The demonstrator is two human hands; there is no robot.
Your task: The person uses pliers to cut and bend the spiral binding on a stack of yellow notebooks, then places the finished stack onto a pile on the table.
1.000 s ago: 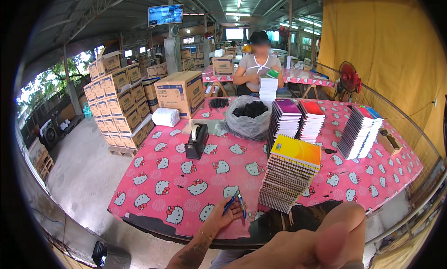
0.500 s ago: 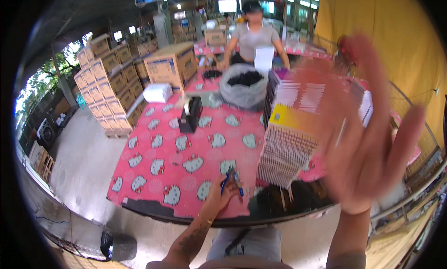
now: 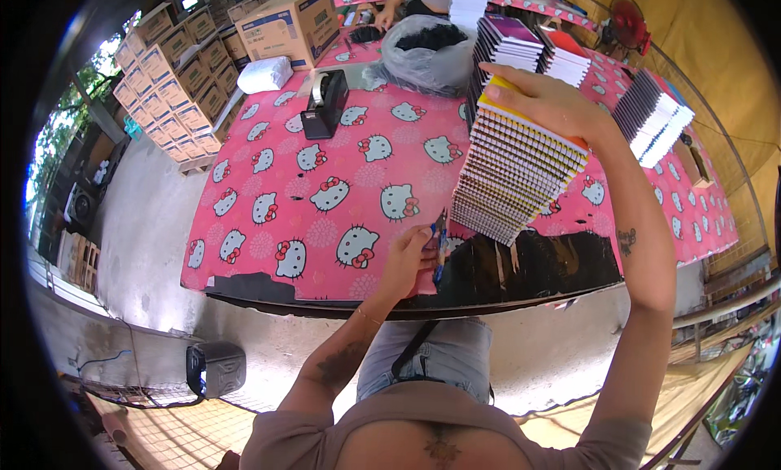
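In my left hand (image 3: 413, 262), near the table's front edge, is a pair of blue-handled pliers (image 3: 440, 250), its dark jaws pointing away from me. My fingers are closed around the handles. A tall, leaning stack of spiral-bound notebooks (image 3: 517, 173) stands just right of it, wire bindings facing me. Across the yellow cover (image 3: 503, 98) on top lies my right hand (image 3: 547, 104), fingers stretched toward the left and thumb apart. Part of that cover is hidden under the palm.
A black tape dispenser (image 3: 324, 108) stands left of a plastic bag of black pieces (image 3: 427, 51). More notebook stacks (image 3: 512, 40) rise behind, with another pile (image 3: 651, 116) at the right. Cartons (image 3: 285, 26) stand far left. Across the table is another person's hand (image 3: 384, 18).
My right hand has come down from its raised position onto the notebook stack. The view has tilted downward. My left hand still holds the pliers.
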